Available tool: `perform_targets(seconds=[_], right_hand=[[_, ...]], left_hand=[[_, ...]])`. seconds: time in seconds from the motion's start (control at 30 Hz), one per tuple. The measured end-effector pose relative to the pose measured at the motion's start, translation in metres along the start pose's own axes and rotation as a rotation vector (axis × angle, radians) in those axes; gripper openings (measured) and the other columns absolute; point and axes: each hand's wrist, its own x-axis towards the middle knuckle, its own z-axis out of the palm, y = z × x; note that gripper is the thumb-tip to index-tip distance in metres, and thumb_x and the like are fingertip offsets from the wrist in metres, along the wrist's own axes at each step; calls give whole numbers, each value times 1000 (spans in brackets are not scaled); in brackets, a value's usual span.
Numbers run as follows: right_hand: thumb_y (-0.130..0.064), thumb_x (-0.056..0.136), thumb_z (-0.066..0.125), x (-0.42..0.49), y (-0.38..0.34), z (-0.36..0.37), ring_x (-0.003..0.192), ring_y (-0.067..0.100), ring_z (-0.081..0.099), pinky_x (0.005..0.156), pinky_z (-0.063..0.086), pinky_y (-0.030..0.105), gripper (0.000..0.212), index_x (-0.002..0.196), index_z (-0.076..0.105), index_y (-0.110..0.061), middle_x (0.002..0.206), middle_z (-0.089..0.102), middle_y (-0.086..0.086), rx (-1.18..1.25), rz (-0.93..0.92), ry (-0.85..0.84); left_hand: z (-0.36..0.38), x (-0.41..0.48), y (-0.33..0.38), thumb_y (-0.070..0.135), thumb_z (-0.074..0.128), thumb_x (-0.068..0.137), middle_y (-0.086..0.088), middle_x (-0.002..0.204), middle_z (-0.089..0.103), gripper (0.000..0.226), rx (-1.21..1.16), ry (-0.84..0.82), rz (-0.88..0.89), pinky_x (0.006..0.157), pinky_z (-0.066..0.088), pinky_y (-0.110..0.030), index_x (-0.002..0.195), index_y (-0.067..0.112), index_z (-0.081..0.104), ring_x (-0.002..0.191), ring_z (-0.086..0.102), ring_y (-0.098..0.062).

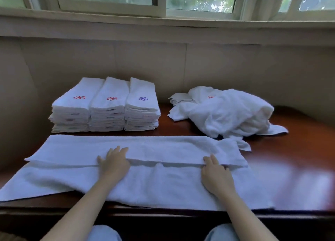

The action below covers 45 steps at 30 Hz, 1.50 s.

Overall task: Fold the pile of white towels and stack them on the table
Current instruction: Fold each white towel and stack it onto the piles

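Observation:
A long white towel (159, 182) lies spread across the near part of the dark wooden table (299, 150). Its far long edge is folded toward me, making a flap (145, 148) whose edge runs across the middle. My left hand (114, 162) lies on that flap edge with fingers spread flat. My right hand (216, 175) rests at the flap edge further right, fingertips on the fold. At the back left stand three stacks of folded white towels (107, 108) with red and blue embroidered marks. A crumpled pile of white towels (226, 112) sits at the back right.
A beige wall (181, 63) rises right behind the table, with a window sill and windows above it. The table's front edge (163, 213) runs just below the towel, and my knees show beneath it. Bare wood shows at the right.

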Motion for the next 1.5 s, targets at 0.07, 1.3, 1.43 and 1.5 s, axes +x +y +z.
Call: perform_targets(seconds=[0.07, 1.3, 1.43, 1.5], right_hand=[[-28, 99, 21, -6, 6, 3, 126, 25, 46, 107, 24, 45, 42, 141, 27, -26, 160, 8, 1, -2, 30, -15], [-15, 87, 47, 94, 68, -56, 116, 31, 46, 94, 34, 37, 29, 116, 49, -14, 122, 55, 9, -171, 402, 219], [-17, 88, 48, 109, 77, -58, 120, 35, 45, 99, 37, 40, 39, 126, 42, -10, 128, 51, 13, 156, 474, 156], [-12, 87, 51, 109, 89, -57, 114, 32, 52, 93, 41, 34, 32, 119, 53, -11, 123, 58, 11, 286, 467, 203]], left_hand=[[0, 2, -2, 10, 33, 90, 7, 160, 11, 64, -22, -5, 30, 116, 5, -51, 148, 35, 23, 147, 8, -16], [7, 3, 68, 94, 13, 61, 8, 156, -25, 96, 171, -332, 477, 109, -4, -65, 143, 53, -17, 146, -17, -21], [5, -7, 59, 94, 10, 56, 9, 156, -27, 98, 168, -343, 503, 110, -5, -64, 141, 54, -18, 146, -19, -19], [4, -11, 56, 93, 9, 57, 9, 156, -25, 97, 168, -326, 507, 111, -5, -63, 142, 54, -16, 146, -18, -19]])
